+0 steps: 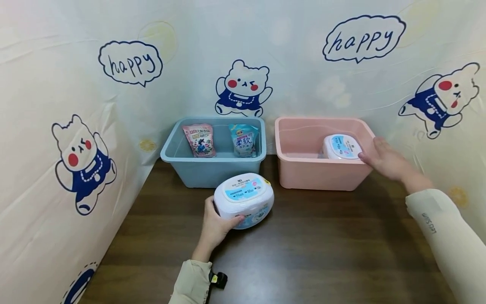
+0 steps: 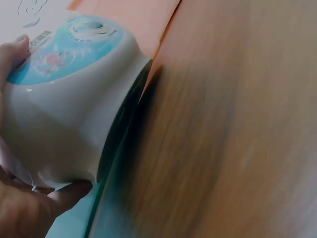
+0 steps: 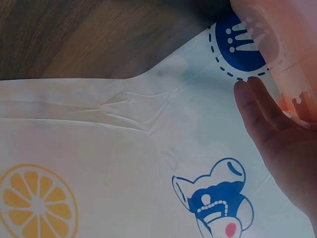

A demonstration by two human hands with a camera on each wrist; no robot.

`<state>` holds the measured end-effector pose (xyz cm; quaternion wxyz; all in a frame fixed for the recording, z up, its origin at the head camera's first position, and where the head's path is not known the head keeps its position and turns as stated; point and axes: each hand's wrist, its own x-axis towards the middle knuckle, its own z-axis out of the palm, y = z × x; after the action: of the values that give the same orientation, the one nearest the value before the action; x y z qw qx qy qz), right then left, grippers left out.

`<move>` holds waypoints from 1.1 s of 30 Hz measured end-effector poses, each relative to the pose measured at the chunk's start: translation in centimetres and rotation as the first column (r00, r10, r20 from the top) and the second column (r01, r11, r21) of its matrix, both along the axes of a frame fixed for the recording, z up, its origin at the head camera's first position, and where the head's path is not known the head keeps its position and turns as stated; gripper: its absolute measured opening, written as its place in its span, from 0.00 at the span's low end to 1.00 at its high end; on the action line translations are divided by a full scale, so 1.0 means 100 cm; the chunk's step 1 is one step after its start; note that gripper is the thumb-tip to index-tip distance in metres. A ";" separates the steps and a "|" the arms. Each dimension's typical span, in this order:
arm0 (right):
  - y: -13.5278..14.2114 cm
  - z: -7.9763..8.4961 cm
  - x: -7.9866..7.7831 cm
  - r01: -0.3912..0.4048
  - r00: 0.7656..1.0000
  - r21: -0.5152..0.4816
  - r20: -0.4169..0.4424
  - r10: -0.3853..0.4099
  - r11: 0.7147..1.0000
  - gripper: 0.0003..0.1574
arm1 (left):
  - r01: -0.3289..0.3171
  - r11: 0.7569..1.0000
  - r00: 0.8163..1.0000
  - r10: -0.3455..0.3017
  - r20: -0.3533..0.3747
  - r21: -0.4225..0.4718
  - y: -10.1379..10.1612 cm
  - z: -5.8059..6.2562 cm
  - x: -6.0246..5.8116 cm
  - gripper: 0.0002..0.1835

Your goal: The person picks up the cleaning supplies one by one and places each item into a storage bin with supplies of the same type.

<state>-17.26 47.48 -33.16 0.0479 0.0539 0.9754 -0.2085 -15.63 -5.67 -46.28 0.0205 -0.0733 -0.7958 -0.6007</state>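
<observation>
My left hand (image 1: 216, 226) grips a white plastic tub (image 1: 243, 196) with a blue label, thumb on its front face and fingers round its left side. The tub is held tilted in front of the blue bin; in the left wrist view its underside shows beside a dark shadow on the table. My right hand (image 1: 391, 160) holds the right-hand rim of the pink bin (image 1: 319, 175), thumb at the front corner. In the right wrist view its fingers (image 3: 260, 109) lie along the outer wall. A similar white tub (image 1: 343, 147) sits inside the pink bin.
The blue bin (image 1: 205, 171) stands left of the pink one, holding a pink pouch (image 1: 200, 140) and a blue pouch (image 1: 244, 140). Both bins stand at the back of the dark wooden table (image 1: 303, 249), against a printed cloth (image 1: 296, 76) that also hangs at both sides.
</observation>
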 end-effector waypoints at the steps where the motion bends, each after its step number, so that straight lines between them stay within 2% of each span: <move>1: -0.002 0.000 0.000 0.001 1.000 0.007 0.002 -0.001 1.000 0.63 | -0.003 1.000 1.000 0.003 0.000 0.004 0.002 0.001 0.002 0.54; 9: -0.004 0.001 0.003 0.008 1.000 0.034 0.008 -0.008 0.999 0.61 | -0.008 1.000 0.999 0.008 -0.044 0.008 0.020 0.013 0.012 0.55; 15: -0.004 0.000 0.002 0.007 1.000 0.023 -0.003 -0.007 1.000 0.62 | 0.012 0.998 0.996 -0.006 -0.090 0.057 0.033 0.025 0.014 0.54; 20: -0.004 -0.001 0.002 0.005 1.000 0.020 -0.005 -0.005 1.000 0.61 | 0.021 0.998 0.993 -0.015 -0.114 0.053 0.044 0.037 0.015 0.55; 28: -0.007 0.001 0.003 -0.003 1.000 0.035 0.008 0.003 0.999 0.62 | 0.040 0.996 0.991 -0.030 -0.127 0.078 0.053 0.063 0.015 0.55; 33: -0.007 0.000 0.003 -0.004 1.000 0.028 0.006 0.004 1.000 0.63 | 0.078 0.992 0.978 -0.056 -0.201 0.101 0.057 0.078 0.009 0.53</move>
<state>-16.93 46.80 -33.11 0.0504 0.0531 0.9782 -0.1944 -14.78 0.01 -38.52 0.0833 -0.1583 -0.7532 -0.6330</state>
